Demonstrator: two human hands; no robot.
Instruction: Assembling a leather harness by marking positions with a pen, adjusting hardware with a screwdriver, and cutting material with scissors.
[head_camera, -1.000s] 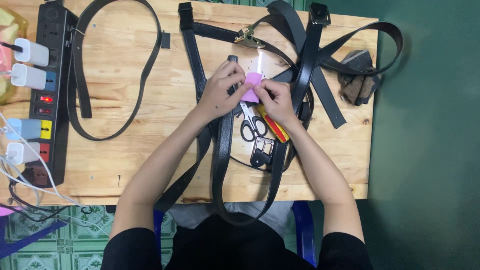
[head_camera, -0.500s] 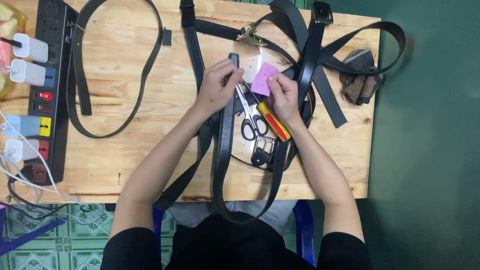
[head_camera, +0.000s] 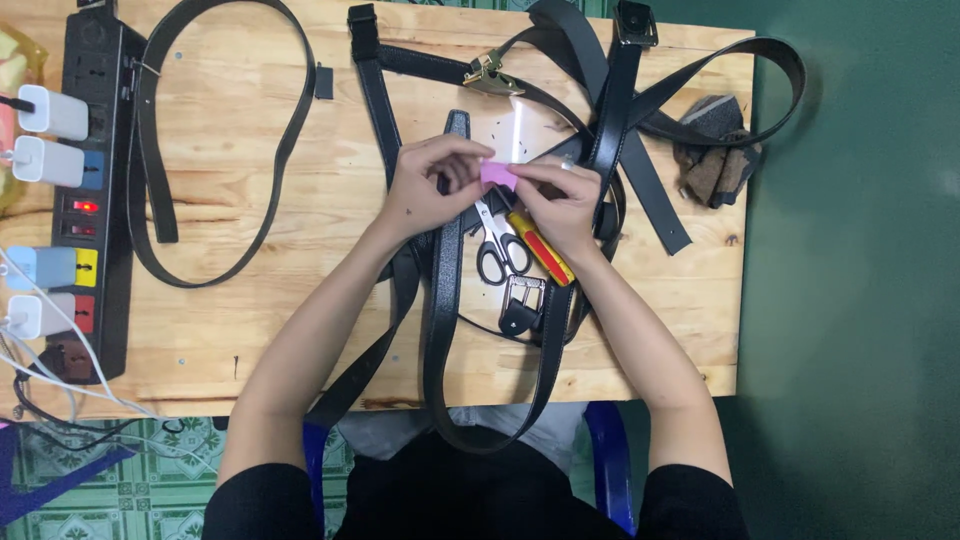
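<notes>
You are sitting at a pale wooden tabletop (head_camera: 250, 300) with knots in its boards, set against a dark green wall on your right, with patterned green floor tiles showing below the near edge.

Your left hand (head_camera: 425, 185) and right hand (head_camera: 565, 205) are meeting at the middle of the table, fingertips pressed together, both pinching a small pink rectangular piece (head_camera: 497, 176) between them. Half a second ago that piece was lying flatter and farther from you under your right fingers; now it is sitting lower, turned edge-on between both hands.

Just below your hands, one pair of black-handled steel scissors (head_camera: 500, 250) is lying beside one red and yellow handled tool (head_camera: 540, 248), which is touching your right palm. Nearer to you, one silver belt buckle (head_camera: 522, 300) is resting.

Several black leather belts are lying about; the exact number is hard to tell where they are crossing. One long black belt (head_camera: 445, 330) is running under your left hand and looping off the near edge. One looped belt (head_camera: 215, 150) is lying well to your left. Beyond your hands, one brass clasp (head_camera: 487, 74) is showing.

Far left, one black power strip (head_camera: 85, 200) is holding four white chargers. Far right, one brown folded cloth (head_camera: 715, 150) is resting.
</notes>
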